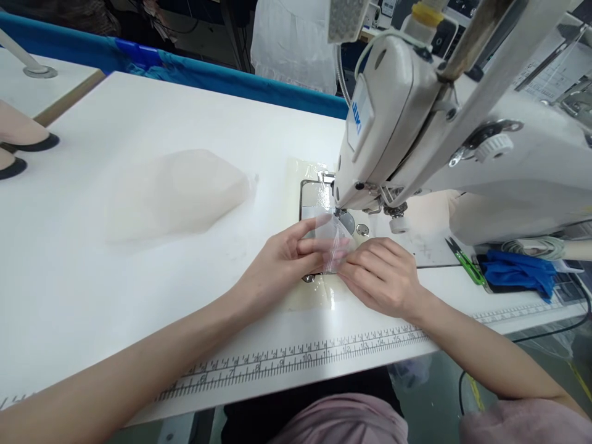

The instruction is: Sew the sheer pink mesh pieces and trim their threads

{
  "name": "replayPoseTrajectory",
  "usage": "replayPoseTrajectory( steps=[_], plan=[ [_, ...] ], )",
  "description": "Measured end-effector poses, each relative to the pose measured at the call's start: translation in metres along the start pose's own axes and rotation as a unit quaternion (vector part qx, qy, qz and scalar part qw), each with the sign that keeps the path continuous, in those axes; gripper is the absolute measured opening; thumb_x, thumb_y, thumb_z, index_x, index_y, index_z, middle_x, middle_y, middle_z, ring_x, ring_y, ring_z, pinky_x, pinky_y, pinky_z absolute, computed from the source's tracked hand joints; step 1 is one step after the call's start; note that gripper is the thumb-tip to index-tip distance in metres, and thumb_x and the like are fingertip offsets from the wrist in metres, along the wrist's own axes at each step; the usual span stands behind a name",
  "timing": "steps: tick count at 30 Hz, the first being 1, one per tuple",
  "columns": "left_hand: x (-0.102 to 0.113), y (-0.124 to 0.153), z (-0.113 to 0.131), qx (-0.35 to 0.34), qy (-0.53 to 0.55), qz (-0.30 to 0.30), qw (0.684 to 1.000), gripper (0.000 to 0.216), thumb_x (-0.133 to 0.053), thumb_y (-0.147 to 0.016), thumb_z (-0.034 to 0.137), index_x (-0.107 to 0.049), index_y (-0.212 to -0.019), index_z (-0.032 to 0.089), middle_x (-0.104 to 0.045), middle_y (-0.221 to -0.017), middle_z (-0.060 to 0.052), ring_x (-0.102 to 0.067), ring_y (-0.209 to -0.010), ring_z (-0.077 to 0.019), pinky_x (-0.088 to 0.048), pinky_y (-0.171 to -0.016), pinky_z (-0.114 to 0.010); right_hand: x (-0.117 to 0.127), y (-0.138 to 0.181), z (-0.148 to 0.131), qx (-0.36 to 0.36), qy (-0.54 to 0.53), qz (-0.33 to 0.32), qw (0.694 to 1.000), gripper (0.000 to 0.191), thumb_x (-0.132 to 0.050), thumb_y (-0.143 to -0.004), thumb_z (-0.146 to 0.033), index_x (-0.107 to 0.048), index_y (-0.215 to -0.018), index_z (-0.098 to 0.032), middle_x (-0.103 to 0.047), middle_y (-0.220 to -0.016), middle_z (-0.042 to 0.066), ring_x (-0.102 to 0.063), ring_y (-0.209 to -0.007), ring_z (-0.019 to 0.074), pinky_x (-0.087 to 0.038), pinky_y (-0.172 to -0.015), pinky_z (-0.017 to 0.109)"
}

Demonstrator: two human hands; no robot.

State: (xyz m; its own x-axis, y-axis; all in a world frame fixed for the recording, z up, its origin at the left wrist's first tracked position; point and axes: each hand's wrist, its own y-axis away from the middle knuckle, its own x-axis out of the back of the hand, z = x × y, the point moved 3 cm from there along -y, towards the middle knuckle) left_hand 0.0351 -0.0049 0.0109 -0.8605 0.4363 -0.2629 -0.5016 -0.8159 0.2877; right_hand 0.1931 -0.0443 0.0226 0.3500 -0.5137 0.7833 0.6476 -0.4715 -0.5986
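Both hands meet at the needle plate of the white sewing machine (pixel 393 123). The left hand (pixel 282 259) and the right hand (pixel 382 277) each pinch with nearly closed fingers a small clear film piece (pixel 333 243) — thin, glossy, creased. At 10 o'clock from them a pale sheer fabric pile (pixel 176 194) lies on the white surface (pixel 92 296); at 3 o'clock, green snips (pixel 467 262) and a blue cloth (pixel 518 271). A printed ruler (pixel 300 357) lines the near edge.

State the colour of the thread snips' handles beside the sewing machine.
Bright green, seen in the head view: the small thread snips lying right of the machine.
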Motion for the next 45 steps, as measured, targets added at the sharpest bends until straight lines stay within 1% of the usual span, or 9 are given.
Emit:
replayPoseTrajectory(
  steps=[8, 12, 19, 22, 25, 28, 34, 42, 45],
  plan=[
    [0.000, 0.000, -0.002, -0.011, 0.011, -0.012, 1.000, 0.060, -0.062, -0.085, 0.021, -0.039, -0.140, 0.026, -0.067, -0.119, -0.007, -0.061, -0.113, -0.0222, -0.051, -0.095, -0.034, -0.003, 0.004, 0.001, 0.003, 0.000, -0.008, 1.000, 0.007, -0.063, -0.083, -0.012, -0.061, -0.085, -0.019, -0.069, -0.078, -0.003, -0.059, -0.073, 0.0114, -0.046, -0.071, 0.027],
    [0.000, -0.001, -0.001, -0.010, 0.021, -0.019, 1.000, 0.058, -0.062, -0.085, 0.019, -0.041, -0.139, 0.025, -0.067, -0.118, -0.007, -0.062, -0.111, -0.0222, -0.052, -0.094, -0.034, -0.003, 0.004, 0.001, 0.006, 0.002, 0.000, 1.000, 0.008, -0.065, -0.081, -0.012, -0.061, -0.084, -0.018, -0.069, -0.078, -0.004, -0.058, -0.072, 0.0113, -0.046, -0.071, 0.027],
    [0.002, 0.000, 0.003, -0.007, -0.037, 0.033, 0.999, 0.054, -0.070, -0.079, 0.029, -0.052, -0.129, 0.018, -0.073, -0.097, -0.006, -0.067, -0.097, -0.0216, -0.054, -0.089, -0.036, -0.002, 0.004, 0.001, 0.019, -0.010, -0.019, 1.000, 0.011, -0.061, -0.084, -0.011, -0.063, -0.091, -0.019, -0.071, -0.084, -0.003, -0.060, -0.076, 0.0097, -0.047, -0.076, 0.027],
    [0.003, 0.000, 0.003, -0.003, -0.072, 0.050, 0.996, 0.048, -0.073, -0.075, 0.034, -0.060, -0.119, 0.018, -0.073, -0.083, -0.003, -0.068, -0.084, -0.0194, -0.054, -0.087, -0.037, -0.001, 0.003, -0.001, 0.032, -0.019, -0.021, 0.999, 0.009, -0.061, -0.085, -0.011, -0.064, -0.088, -0.019, -0.070, -0.081, -0.004, -0.060, -0.075, 0.0090, -0.048, -0.076, 0.027],
    [0.004, -0.001, 0.001, 0.000, -0.094, 0.055, 0.994, 0.028, -0.074, -0.074, 0.035, -0.071, -0.097, 0.018, -0.072, -0.079, -0.003, -0.067, -0.077, -0.0168, -0.055, -0.083, -0.034, 0.000, 0.002, -0.003, 0.041, -0.032, -0.013, 0.999, 0.007, -0.062, -0.084, -0.011, -0.064, -0.086, -0.017, -0.071, -0.080, -0.004, -0.061, -0.074, 0.0092, -0.049, -0.077, 0.027],
    [0.005, -0.002, 0.000, 0.004, -0.054, 0.062, 0.997, 0.017, -0.073, -0.075, 0.034, -0.071, -0.078, 0.017, -0.071, -0.077, -0.002, -0.066, -0.074, -0.0144, -0.056, -0.079, -0.030, 0.000, 0.003, -0.002, 0.037, -0.033, -0.006, 0.999, 0.008, -0.064, -0.082, -0.010, -0.064, -0.086, -0.017, -0.071, -0.081, -0.004, -0.061, -0.074, 0.0095, -0.049, -0.077, 0.028],
    [0.006, -0.002, 0.000, 0.010, 0.031, 0.055, 0.998, 0.018, -0.073, -0.076, 0.032, -0.070, -0.082, 0.016, -0.073, -0.081, -0.005, -0.069, -0.081, -0.0164, -0.057, -0.082, -0.029, -0.001, 0.007, 0.003, 0.013, -0.006, 0.006, 1.000, 0.009, -0.063, -0.083, -0.011, -0.062, -0.086, -0.019, -0.069, -0.082, -0.004, -0.058, -0.076, 0.0093, -0.049, -0.079, 0.027],
    [0.006, -0.001, 0.003, 0.007, 0.037, 0.066, 0.997, 0.018, -0.072, -0.078, 0.032, -0.068, -0.085, 0.016, -0.073, -0.088, -0.005, -0.068, -0.085, -0.0159, -0.056, -0.081, -0.025, 0.002, 0.004, 0.008, 0.006, 0.022, 0.013, 1.000, 0.010, -0.062, -0.081, -0.011, -0.061, -0.086, -0.020, -0.069, -0.080, -0.004, -0.057, -0.075, 0.0107, -0.048, -0.077, 0.027],
    [0.004, 0.000, 0.004, 0.005, 0.027, 0.063, 0.998, 0.018, -0.071, -0.078, 0.032, -0.068, -0.085, 0.016, -0.073, -0.088, -0.005, -0.068, -0.084, -0.0150, -0.056, -0.077, -0.023, 0.002, 0.003, 0.008, 0.009, 0.022, 0.015, 1.000, 0.011, -0.062, -0.081, -0.010, -0.061, -0.087, -0.019, -0.069, -0.080, -0.004, -0.057, -0.075, 0.0106, -0.048, -0.077, 0.026]
  ],
)
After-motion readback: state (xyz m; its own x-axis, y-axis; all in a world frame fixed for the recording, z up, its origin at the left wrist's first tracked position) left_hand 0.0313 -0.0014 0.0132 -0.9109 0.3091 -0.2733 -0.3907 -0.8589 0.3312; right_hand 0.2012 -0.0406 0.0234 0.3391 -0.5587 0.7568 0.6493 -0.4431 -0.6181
